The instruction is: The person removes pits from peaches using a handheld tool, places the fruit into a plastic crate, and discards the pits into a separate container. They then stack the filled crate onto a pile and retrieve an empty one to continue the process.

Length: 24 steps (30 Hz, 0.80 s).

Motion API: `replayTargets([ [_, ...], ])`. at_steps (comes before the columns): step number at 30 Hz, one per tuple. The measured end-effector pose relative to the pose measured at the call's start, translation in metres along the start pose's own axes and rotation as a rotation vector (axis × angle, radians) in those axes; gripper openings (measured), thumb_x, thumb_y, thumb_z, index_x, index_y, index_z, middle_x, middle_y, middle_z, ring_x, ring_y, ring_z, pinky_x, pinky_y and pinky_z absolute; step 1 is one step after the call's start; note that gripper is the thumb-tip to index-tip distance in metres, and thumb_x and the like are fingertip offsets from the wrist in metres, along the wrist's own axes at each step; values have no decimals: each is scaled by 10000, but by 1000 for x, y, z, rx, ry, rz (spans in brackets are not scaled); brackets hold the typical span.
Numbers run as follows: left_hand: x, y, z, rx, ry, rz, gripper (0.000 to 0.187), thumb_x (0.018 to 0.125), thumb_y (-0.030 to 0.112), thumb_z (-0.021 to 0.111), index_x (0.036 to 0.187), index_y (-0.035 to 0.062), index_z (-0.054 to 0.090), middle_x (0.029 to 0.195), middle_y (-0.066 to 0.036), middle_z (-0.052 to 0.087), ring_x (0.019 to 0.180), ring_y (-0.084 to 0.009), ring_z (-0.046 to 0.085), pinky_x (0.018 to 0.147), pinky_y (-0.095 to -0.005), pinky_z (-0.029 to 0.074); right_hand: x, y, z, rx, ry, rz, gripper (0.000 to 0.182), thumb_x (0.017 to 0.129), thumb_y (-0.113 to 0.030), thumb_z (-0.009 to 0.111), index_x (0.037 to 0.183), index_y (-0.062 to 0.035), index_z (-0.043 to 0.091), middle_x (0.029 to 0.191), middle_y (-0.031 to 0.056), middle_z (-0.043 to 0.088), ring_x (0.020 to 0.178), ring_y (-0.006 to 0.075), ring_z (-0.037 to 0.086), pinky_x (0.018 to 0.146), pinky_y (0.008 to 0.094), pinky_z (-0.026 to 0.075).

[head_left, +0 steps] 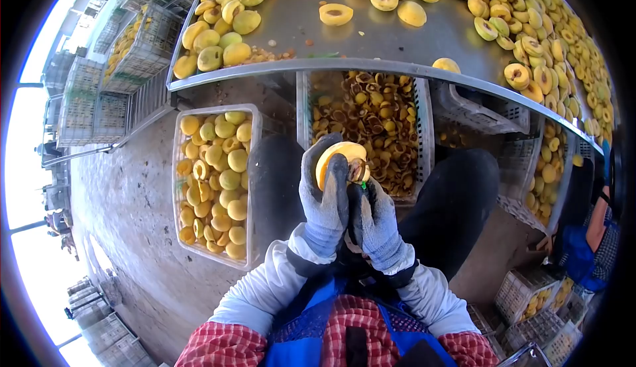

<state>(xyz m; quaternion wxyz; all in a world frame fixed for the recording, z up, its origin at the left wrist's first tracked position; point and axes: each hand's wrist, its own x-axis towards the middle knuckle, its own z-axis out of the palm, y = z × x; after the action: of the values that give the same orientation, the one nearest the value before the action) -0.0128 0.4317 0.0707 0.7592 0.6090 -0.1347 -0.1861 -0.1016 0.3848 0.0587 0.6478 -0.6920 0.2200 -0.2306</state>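
Note:
My left hand point(320, 195), in a grey-white glove with dark fingers, is closed around a yellow peach half point(339, 157). The peach's cut side with a brown pit point(358, 169) faces my right hand point(379, 224). That hand, gloved alike, has its fingers closed close against the pit. A small green bit shows at its fingertips; what it belongs to is mostly hidden. Below and behind the hands stands a crate point(424, 128) with many brown-centred peach pieces. Left of my knee, a white crate point(250, 234) is filled with yellow peaches.
A metal table point(384, 39) with a raised edge spans the top, bearing heaps of halved peaches point(536, 42). More crates stand under it at the right point(480, 108) and stacked at the far left point(86, 95). At the right edge is another person's blue-clad arm point(583, 251).

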Motion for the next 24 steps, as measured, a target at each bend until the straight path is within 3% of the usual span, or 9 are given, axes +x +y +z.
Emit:
replayTargets([
  [4, 0, 6, -2, 16, -90, -16, 335, 943, 204, 555, 1205, 3, 500, 1104, -91, 577, 981, -137, 568, 870, -262, 464, -9, 1, -7, 10, -113, 154, 332, 948, -113, 500, 1238, 43, 459, 1197, 182, 515, 1032, 250, 553, 868, 372, 463],
  [6, 4, 7, -4, 61, -161, -8, 335, 939, 207, 560, 1196, -1, 505, 1084, -92, 588, 954, -130, 576, 855, -251, 466, -11, 7, -3, 205, -80, 175, 296, 965, -196, 491, 1166, 21, 494, 1050, 150, 569, 841, 220, 590, 743, 334, 499],
  [9, 14, 8, -11, 51, -340, -153, 305, 931, 211, 574, 1146, -5, 553, 1011, -74, 622, 921, -121, 585, 838, -242, 466, -11, -6, -14, 852, -287, 664, 412, 957, -463, 439, 939, -61, 528, 605, 25, 503, 380, 99, 426, 381, 239, 413],
  [11, 23, 4, -17, -141, -496, -398, 305, 939, 238, 561, 1127, -1, 583, 945, -58, 641, 833, -93, 589, 785, -230, 478, -11, -6, -15, 1624, -485, 920, 484, 937, -554, 406, 870, -88, 517, 493, -26, 410, 289, 56, 309, 298, 210, 333],
  [12, 20, -2, -18, -189, -446, -449, 307, 938, 243, 564, 1127, 2, 583, 933, -55, 642, 809, -91, 590, 766, -232, 484, -11, 4, -12, 1846, -575, 914, 526, 919, -595, 399, 863, -87, 522, 518, -25, 419, 331, 53, 370, 310, 220, 354],
  [17, 13, -13, -18, -140, -299, -476, 259, 924, 207, 587, 1085, 5, 591, 901, -53, 643, 798, -112, 607, 756, -246, 496, -17, 16, -11, 1864, -601, 876, 523, 934, -587, 368, 909, -84, 510, 559, -28, 393, 354, 51, 332, 312, 196, 284],
  [19, 23, -16, -33, 191, -467, -77, 250, 919, 181, 574, 1100, 9, 587, 916, -41, 627, 818, -113, 599, 760, -247, 494, -14, 5, -13, 1751, -535, 987, 511, 938, -575, 374, 894, -82, 502, 547, -33, 384, 357, 50, 337, 316, 196, 291],
  [21, 27, -14, -44, 329, -505, -2, 272, 916, 213, 593, 1097, 11, 585, 940, -46, 626, 847, -117, 595, 778, -247, 489, -14, 3, -6, 1891, -557, 1016, 492, 946, -553, 378, 887, -77, 487, 533, -38, 374, 367, 48, 352, 317, 198, 302],
  [24, 12, -29, -44, -234, -390, -371, 294, 927, 273, 583, 1090, 29, 592, 957, -46, 624, 832, -93, 581, 754, -241, 484, -13, -3, 12, 2049, -575, 947, 437, 954, -519, 385, 854, -97, 440, 537, -37, 383, 362, 48, 383, 315, 199, 347],
])
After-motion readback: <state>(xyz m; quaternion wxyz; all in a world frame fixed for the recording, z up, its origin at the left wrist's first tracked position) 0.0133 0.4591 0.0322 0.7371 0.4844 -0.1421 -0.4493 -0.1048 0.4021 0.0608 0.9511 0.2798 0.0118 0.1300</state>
